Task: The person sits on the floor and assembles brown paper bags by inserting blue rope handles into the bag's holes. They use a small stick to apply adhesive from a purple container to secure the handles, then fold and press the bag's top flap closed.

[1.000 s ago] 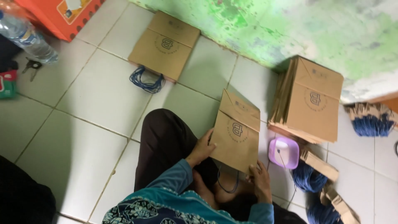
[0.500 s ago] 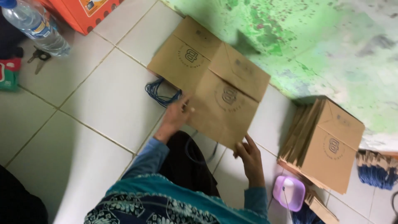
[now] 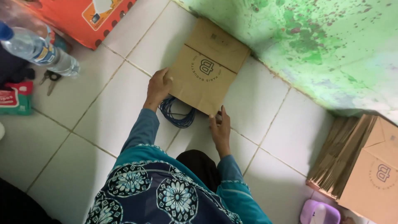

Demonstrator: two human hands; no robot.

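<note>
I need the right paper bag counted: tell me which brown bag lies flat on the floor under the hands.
The brown paper bag by the green wall, lying flat with both hands on its near edge. The other bags stand stacked at right.

A flat brown paper bag (image 3: 206, 69) with a round dark logo lies on the white tiled floor (image 3: 95, 108), its far end at the green wall (image 3: 315, 45). Its near edge rests over blue cord handles (image 3: 177, 114). A crease crosses its upper part.
</note>
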